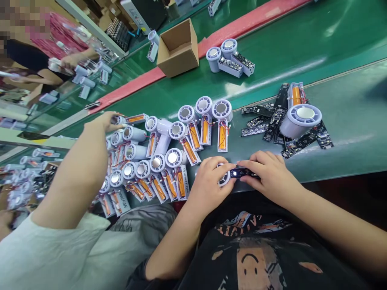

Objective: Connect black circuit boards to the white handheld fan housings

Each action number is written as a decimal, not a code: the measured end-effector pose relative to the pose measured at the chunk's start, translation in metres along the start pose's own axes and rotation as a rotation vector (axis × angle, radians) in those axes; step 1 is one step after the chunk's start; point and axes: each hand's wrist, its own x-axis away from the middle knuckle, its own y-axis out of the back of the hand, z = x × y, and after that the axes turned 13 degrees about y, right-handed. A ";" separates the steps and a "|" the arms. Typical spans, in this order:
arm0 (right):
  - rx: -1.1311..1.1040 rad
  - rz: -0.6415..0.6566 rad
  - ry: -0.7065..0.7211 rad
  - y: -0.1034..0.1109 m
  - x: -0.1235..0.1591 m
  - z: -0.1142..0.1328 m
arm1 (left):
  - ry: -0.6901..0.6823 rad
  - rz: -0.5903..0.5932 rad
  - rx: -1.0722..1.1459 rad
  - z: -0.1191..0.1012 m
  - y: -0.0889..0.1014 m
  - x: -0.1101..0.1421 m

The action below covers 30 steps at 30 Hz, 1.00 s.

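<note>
Both hands on a small fan head and circuit board at the near desk edge;
left hand (208, 181) closed around white fan head (224, 179); right hand (269, 173) pinching lit black circuit board (245, 173) against it; wired fan units (190, 137) just left; loose boards (273, 121) far right; co-worker's hand (102, 123) reaching among units, left; green desk (356, 104) beneath.

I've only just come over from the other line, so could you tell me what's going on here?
The person's left hand holds a white fan head against a lit black circuit board, which the right hand grips, on a green conveyor belt. Rows of fan heads wired to orange batteries lie nearby, beside a pile of black circuit boards. A co-worker's hand reaches over the rows.
</note>
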 end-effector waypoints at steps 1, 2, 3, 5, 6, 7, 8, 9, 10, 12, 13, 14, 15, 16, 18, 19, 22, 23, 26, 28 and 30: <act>0.039 0.031 0.034 0.001 -0.001 -0.001 | 0.003 -0.003 0.001 -0.001 -0.001 -0.001; 0.078 0.070 0.072 0.003 -0.002 -0.001 | 0.007 -0.002 -0.006 -0.001 -0.002 -0.001; 0.113 0.113 0.106 0.004 -0.003 -0.001 | 0.010 -0.001 -0.021 -0.001 -0.002 -0.002; 0.157 0.185 0.143 0.006 -0.006 -0.001 | 0.000 -0.003 -0.059 0.000 -0.004 -0.003; 0.173 0.205 0.150 0.005 -0.007 -0.001 | -0.017 -0.003 -0.074 0.000 -0.004 -0.003; 0.190 0.207 0.158 0.004 -0.006 -0.002 | -0.042 -0.007 -0.083 0.001 -0.004 -0.002; 0.207 0.189 0.171 0.003 -0.005 -0.002 | -0.075 -0.030 -0.079 0.002 -0.004 -0.001; 0.220 0.148 0.183 0.003 -0.002 -0.003 | -0.120 -0.086 -0.052 0.003 -0.004 0.000; 0.224 0.076 0.190 0.003 0.004 -0.005 | -0.175 -0.179 -0.001 0.004 -0.003 0.001; 0.223 -0.167 0.152 0.010 0.019 -0.012 | -0.307 -0.429 0.152 0.006 -0.002 0.005; 0.219 -0.320 0.105 0.016 0.028 -0.018 | -0.354 -0.532 0.231 0.007 -0.001 0.006; 0.238 -0.484 0.025 0.025 0.038 -0.027 | -0.374 -0.588 0.288 0.006 0.000 0.006; 0.280 -0.581 -0.055 0.036 0.048 -0.038 | -0.366 -0.590 0.310 0.005 0.000 0.005; 0.315 -0.635 -0.127 0.048 0.058 -0.051 | -0.342 -0.548 0.298 0.001 -0.001 0.003; 0.430 -0.637 -0.392 0.072 0.071 -0.080 | -0.312 -0.392 0.211 -0.015 -0.006 -0.007; 0.463 -0.542 -0.561 0.082 0.075 -0.094 | -0.341 -0.318 0.156 -0.028 -0.010 -0.015; 0.502 -0.320 -0.888 0.100 0.077 -0.125 | -0.425 -0.164 0.007 -0.076 -0.027 -0.055; 0.501 -0.280 -0.939 0.101 0.075 -0.130 | -0.385 -0.148 -0.082 -0.093 -0.033 -0.071; 0.503 -0.288 -0.995 0.096 0.066 -0.127 | -0.149 -0.043 -0.359 -0.132 -0.044 -0.113; 0.539 -0.358 -0.932 0.090 0.062 -0.115 | -0.111 0.036 -0.386 -0.141 -0.041 -0.127; 0.572 -0.360 -0.741 0.083 0.060 -0.100 | -0.134 0.066 -0.284 -0.133 -0.030 -0.122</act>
